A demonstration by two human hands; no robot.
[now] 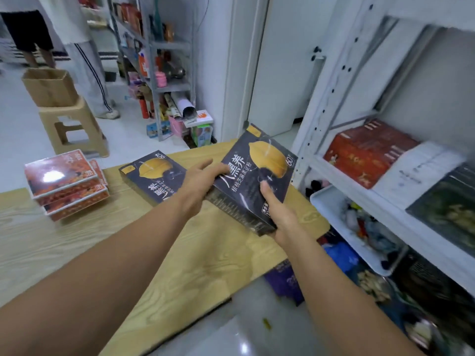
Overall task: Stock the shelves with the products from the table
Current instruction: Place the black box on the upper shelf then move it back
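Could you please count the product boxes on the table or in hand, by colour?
Dark flat cardboard boxes with gold emblem: 2, held box gripped by left hand and right hand, lying box on the wooden table.
Red-orange flat cardboard boxes, stacked: 3, it seems.
Total: 5.
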